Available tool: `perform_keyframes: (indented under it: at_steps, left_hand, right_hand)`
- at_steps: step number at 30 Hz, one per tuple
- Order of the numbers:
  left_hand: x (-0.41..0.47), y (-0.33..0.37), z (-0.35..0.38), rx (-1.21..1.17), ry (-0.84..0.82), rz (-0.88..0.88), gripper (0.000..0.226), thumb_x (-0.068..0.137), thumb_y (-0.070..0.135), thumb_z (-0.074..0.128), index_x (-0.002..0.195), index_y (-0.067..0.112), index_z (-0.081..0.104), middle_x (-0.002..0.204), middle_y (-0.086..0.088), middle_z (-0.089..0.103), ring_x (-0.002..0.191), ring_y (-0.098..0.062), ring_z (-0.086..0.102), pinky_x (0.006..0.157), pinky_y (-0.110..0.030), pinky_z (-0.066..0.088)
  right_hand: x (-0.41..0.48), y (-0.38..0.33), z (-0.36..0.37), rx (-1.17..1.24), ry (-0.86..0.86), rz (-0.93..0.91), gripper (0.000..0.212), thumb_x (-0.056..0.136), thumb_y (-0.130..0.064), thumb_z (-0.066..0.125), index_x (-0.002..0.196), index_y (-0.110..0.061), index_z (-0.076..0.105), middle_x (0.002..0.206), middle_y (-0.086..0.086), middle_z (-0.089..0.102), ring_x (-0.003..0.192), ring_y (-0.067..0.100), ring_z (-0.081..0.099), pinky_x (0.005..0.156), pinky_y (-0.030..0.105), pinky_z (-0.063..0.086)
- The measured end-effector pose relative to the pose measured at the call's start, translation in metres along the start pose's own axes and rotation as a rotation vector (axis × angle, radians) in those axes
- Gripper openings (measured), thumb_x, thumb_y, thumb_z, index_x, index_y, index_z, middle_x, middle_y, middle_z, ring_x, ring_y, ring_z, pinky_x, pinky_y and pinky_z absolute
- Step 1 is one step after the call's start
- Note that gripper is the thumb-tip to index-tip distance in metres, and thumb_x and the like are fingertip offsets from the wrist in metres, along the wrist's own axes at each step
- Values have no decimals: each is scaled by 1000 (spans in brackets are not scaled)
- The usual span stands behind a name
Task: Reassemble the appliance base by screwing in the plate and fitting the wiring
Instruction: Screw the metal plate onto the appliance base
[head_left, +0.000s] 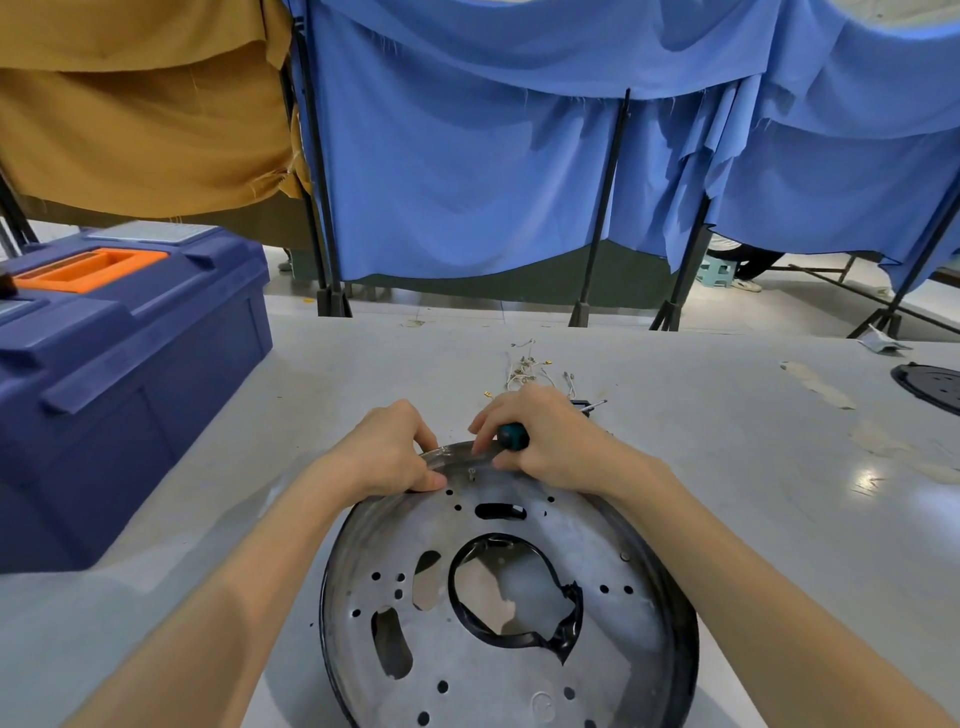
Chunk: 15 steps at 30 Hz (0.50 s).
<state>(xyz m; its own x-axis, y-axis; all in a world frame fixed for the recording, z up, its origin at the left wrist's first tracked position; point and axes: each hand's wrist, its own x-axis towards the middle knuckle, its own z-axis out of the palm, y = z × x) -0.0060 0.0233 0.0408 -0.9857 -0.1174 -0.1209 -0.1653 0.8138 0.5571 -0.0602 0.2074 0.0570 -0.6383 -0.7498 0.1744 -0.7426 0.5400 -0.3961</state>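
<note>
A round grey metal plate (597, 639) with several holes and a black-edged central opening lies on the table in front of me. My left hand (387, 449) grips its far rim, thumb on the inside face. My right hand (545, 436) is wrapped round the dark teal handle of a screwdriver (513, 435) held over the far rim. A small screw (471, 473) stands in the plate just below the rim, between my hands. The screwdriver's shaft is hidden by my fingers. A tangle of thin wires with small terminals (530, 371) lies on the table beyond my hands.
A large dark blue toolbox (124, 364) with an orange handle stands at the left. Another round black part (932, 385) sits at the table's right edge. A small black tool with a metal tip (589, 407) lies behind my right hand. Blue and ochre cloth screens hang beyond the table.
</note>
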Motion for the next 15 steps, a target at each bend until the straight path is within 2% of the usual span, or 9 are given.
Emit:
perform_keyframes:
  at_steps: [3,6,10,15]
  left_hand:
    - [0,1,0,12,0,6,13,77,21,80,74,24,68,82,-5,68,68,-17,62,61,-24,47]
    - [-1,1,0,6,0,6,10,77,21,80,76,24,70,84,-7,69,73,-20,64,68,-29,53]
    - [-2,1,0,12,7,18,13,76,19,79,72,26,69,85,-8,70,74,-21,64,67,-28,52]
    - [-2,2,0,10,1,21,14,77,18,79,72,26,68,82,-7,67,70,-19,60,66,-27,50]
  right_hand:
    - [-2,-1,5,-75,-73,-13,36,80,7,60,99,-17,78,129,-4,64,119,22,51,106,35,36]
    - [-3,-1,8,-99,-93,17,49,76,12,47,100,-19,77,131,-7,61,120,24,42,105,36,33]
    - [-2,-2,9,-133,-124,23,37,83,6,52,99,-17,77,131,-9,60,114,24,39,93,29,28]
    - [-1,-1,17,-190,-105,38,17,94,-11,58,93,-15,75,131,-10,60,108,23,39,84,27,21]
